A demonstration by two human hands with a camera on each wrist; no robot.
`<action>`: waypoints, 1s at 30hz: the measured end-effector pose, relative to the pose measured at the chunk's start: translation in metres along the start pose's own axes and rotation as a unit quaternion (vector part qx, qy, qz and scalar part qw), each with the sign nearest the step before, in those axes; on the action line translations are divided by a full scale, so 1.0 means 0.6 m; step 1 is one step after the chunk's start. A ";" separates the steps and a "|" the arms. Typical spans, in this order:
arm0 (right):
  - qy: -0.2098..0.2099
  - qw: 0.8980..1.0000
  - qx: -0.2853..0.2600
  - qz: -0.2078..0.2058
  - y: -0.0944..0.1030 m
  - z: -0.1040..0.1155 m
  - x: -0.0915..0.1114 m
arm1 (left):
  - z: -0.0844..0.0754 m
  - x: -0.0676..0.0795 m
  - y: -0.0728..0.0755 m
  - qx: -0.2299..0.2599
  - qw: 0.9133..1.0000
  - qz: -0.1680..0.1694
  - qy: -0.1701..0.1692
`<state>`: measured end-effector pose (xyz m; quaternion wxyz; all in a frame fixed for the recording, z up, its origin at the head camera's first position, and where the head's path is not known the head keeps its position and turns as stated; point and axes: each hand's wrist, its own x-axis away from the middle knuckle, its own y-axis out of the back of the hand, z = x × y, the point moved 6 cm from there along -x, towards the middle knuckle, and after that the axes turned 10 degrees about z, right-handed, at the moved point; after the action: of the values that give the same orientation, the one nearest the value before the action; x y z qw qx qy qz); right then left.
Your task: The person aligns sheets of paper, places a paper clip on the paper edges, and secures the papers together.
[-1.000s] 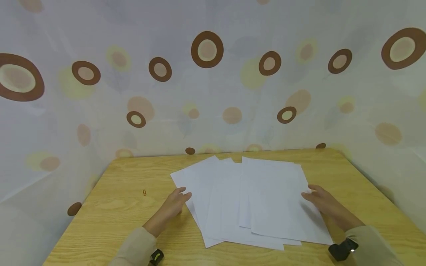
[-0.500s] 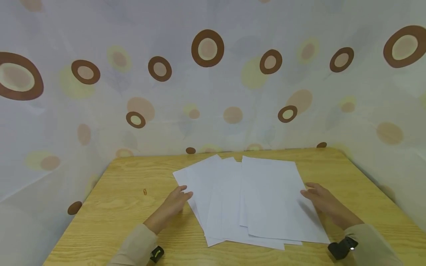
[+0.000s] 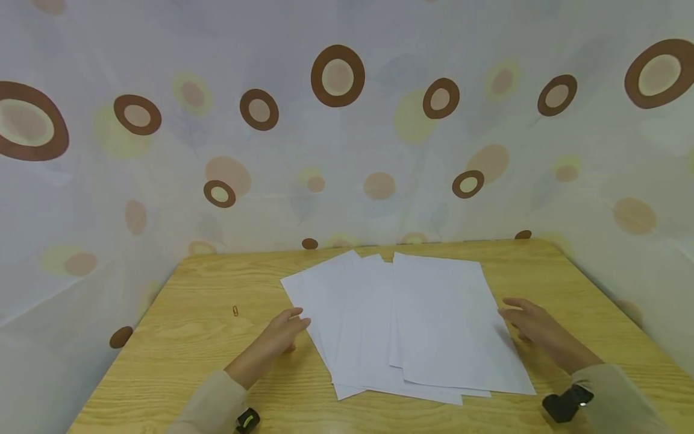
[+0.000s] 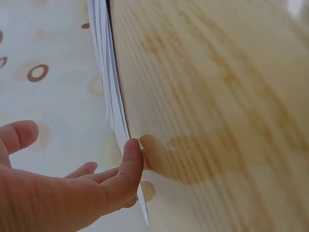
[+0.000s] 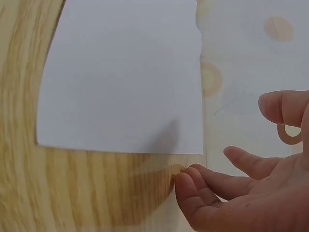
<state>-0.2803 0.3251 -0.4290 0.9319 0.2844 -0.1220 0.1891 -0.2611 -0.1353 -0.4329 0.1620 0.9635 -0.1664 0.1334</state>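
Several white sheets of paper [image 3: 444, 325] lie overlapping in a loose fan on the wooden table. My left hand [image 3: 273, 339] is at the fan's left edge, its thumb apart from the other fingers. In the left wrist view a fingertip of that hand [image 4: 82, 193] is at the paper edge [image 4: 112, 92], by the tabletop; whether it presses the paper I cannot tell. Beyond the fan's right edge is my right hand [image 3: 539, 328], fingers loosely bent. The right wrist view has that hand [image 5: 251, 188] just off the sheet's edge [image 5: 120, 96], holding nothing.
An orange paperclip [image 3: 235, 311] lies on the table [image 3: 184, 349] left of the papers. Behind and on both sides hangs a pale curtain [image 3: 347, 150] with brown rings and spots. Each wrist wears a black strapped device [image 3: 566, 404].
The top right-hand sheets have slid left, lining up more closely. The left sheets have shifted slightly right. My right hand has then drawn back a little to the right, off the paper edge.
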 end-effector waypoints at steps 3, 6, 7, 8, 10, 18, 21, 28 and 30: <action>0.009 1.000 -0.004 0.007 -0.004 0.002 -0.008 | -0.002 0.000 -0.002 0.003 1.000 0.004 -0.003; 0.019 1.000 -0.012 0.020 -0.006 0.002 -0.016 | -0.004 0.000 -0.004 0.002 1.000 0.011 -0.007; 0.023 0.999 -0.017 0.024 -0.007 0.003 -0.018 | -0.005 -0.001 -0.004 0.003 1.000 0.013 -0.008; 0.024 0.999 -0.019 0.025 -0.008 0.003 -0.019 | -0.006 -0.001 -0.005 0.004 1.000 0.015 -0.010; 0.025 0.999 -0.022 0.025 -0.009 0.003 -0.022 | -0.007 -0.003 -0.007 0.005 1.000 0.018 -0.013; 0.032 0.999 -0.012 0.022 -0.016 0.012 -0.027 | -0.008 -0.011 -0.011 0.020 0.999 0.021 -0.021; 0.035 0.999 -0.003 0.021 -0.018 0.016 -0.027 | -0.008 -0.013 -0.013 0.019 0.999 0.024 -0.024; 0.028 0.999 0.003 0.018 -0.024 0.021 -0.035 | -0.010 -0.016 -0.020 0.017 0.999 0.037 -0.035; 0.023 1.000 0.001 0.017 -0.026 0.022 -0.037 | -0.011 -0.017 -0.023 0.017 0.998 0.042 -0.037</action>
<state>-0.2953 0.2992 -0.4336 0.9309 0.2787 -0.1049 0.2113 -0.2669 -0.1179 -0.4335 0.1340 0.9625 -0.2100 0.1074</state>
